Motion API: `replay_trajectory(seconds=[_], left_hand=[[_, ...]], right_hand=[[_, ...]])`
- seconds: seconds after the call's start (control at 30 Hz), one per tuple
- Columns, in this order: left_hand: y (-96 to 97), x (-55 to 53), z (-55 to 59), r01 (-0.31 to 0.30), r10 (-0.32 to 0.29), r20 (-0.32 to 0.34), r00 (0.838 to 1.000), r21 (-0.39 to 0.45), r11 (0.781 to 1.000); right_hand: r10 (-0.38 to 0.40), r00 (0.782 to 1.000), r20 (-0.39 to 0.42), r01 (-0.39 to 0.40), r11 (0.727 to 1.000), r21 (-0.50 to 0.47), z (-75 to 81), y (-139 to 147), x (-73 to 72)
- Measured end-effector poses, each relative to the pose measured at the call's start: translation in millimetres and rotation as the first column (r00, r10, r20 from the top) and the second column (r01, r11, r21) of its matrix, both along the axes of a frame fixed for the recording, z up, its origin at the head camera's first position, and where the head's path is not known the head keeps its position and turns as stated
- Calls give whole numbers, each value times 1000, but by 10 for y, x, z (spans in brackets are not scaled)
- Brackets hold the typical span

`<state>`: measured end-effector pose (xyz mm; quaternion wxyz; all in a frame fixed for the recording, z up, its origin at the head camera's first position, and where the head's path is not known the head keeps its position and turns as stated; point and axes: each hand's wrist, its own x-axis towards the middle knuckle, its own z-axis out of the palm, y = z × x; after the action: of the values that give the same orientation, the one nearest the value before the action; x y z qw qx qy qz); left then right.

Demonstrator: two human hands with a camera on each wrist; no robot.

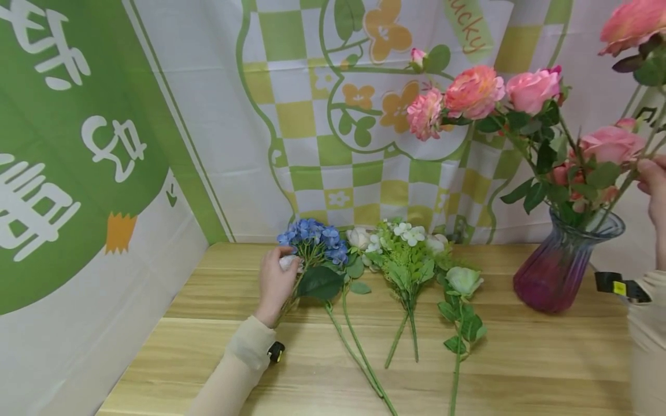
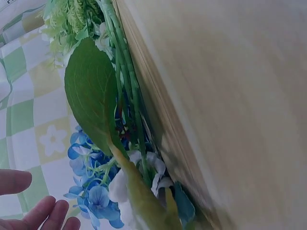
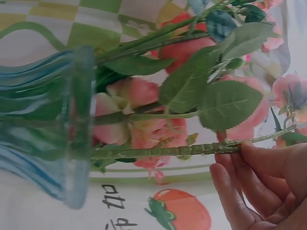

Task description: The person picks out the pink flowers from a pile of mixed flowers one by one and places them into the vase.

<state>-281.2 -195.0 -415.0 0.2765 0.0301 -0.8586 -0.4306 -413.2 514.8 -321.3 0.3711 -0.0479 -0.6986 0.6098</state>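
Note:
My right hand [image 1: 654,193] pinches the green stem [image 3: 192,150] of a pink flower between thumb and fingertips. The stem's lower end runs into a ribbed glass vase [image 1: 551,271], blue at the rim and purple-pink below. Several other pink flowers [image 1: 476,92] with leaves stand in that vase, leaning left. On the left, my left hand [image 1: 277,283] is beside a blue hydrangea [image 1: 312,234] lying on the table. Its fingers [image 2: 41,213] are loosely bent, with nothing between them and the thumb in the left wrist view. A large green leaf [image 2: 93,93] lies in front of the blue blossoms.
On the wooden table [image 1: 208,346] lie more stems in a row: a white-and-green spray [image 1: 408,254], cream roses [image 1: 359,237] and a pale green rose [image 1: 464,281]. Behind rises a checkered, flower-printed cloth [image 1: 312,150]; a green printed cloth [image 1: 52,144] hangs at the left.

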Motion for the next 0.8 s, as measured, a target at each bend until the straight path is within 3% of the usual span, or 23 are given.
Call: replay_trajectory(seconds=[0.07, 0.13, 0.17, 0.2, 0.23, 0.3, 0.43, 0.53, 0.57, 0.67, 0.8], left_hand=[[-33, -2, -7, 3, -3, 0, 1000, -9, 1000], [-65, 1, -12, 9, -9, 3, 1000, -21, 1000], [-80, 5, -13, 13, -12, 7, 1000, -27, 1000], [-97, 7, -15, 17, -17, 16, 1000, -36, 999], [-114, 6, -20, 20, -19, 25, 999, -48, 999], [-138, 14, -22, 24, -22, 33, 999, -68, 997], [-174, 32, -13, 22, -20, 21, 1000, -108, 994], [-203, 54, -9, 22, -22, -3, 1000, -132, 991], [-213, 60, -11, 23, -24, -6, 1000, -137, 990], [-254, 78, -20, 27, -26, 6, 1000, -151, 988], [-309, 108, -26, 25, -19, 40, 999, -157, 987]], right_hand=[[-73, 996, 51, 72, 997, 22, 327, -659, 534], [-160, 981, 106, 155, 986, 57, 592, -1201, 969], [-178, 979, 100, 172, 983, 63, 664, -1372, 1112], [-243, 958, 153, 229, 968, 105, 744, -1536, 1232], [-262, 952, 157, 246, 962, 116, 782, -1622, 1294], [-281, 947, 155, 259, 955, 145, 771, -1634, 1293], [-236, 970, 63, 231, 970, 72, 504, -1200, 913], [-235, 969, 71, 231, 971, 66, 444, -1091, 830], [-232, 970, 68, 229, 972, 52, 463, -1122, 856], [-298, 933, 201, 275, 952, 134, 668, -1443, 1130], [-338, 902, 269, 300, 938, 171, 795, -1678, 1321]])
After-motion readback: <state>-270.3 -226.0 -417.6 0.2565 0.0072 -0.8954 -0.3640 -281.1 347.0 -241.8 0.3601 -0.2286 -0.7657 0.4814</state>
